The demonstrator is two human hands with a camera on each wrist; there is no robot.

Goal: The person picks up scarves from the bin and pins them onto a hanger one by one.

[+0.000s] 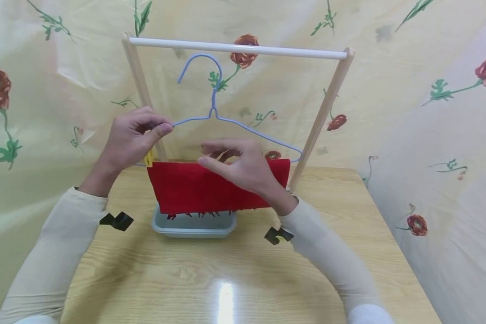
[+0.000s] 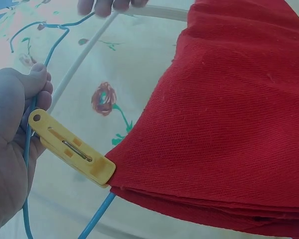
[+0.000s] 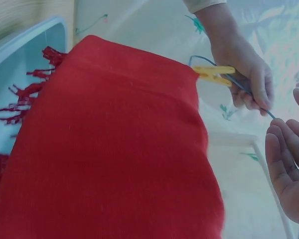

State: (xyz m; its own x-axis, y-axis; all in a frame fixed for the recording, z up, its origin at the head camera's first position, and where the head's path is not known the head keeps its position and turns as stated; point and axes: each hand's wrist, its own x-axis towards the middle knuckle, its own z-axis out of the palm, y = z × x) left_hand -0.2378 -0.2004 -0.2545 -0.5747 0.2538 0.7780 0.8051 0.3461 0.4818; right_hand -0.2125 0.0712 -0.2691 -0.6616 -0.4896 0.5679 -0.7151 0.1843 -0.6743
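My left hand (image 1: 127, 137) pinches the left shoulder of a blue wire clothes hanger (image 1: 213, 96), whose hook points up. A folded red scarf (image 1: 190, 184) with a fringed lower edge hangs from the hanger's bottom bar. At the scarf's left corner a yellow clothespin (image 2: 74, 149) clips the cloth at the bar, just below the left hand. My right hand (image 1: 245, 166) is in front of the scarf, fingers loosely bent with nothing between them. In the right wrist view its fingertips (image 3: 276, 132) come close to the hanger wire.
Behind the hanger stands a rack with a white top rail (image 1: 239, 48) and wooden side posts (image 1: 324, 112). A pale blue plastic basin (image 1: 194, 231) sits on the wooden table (image 1: 166, 279) under the scarf. Flower-patterned sheeting (image 1: 421, 135) hangs behind and to the sides.
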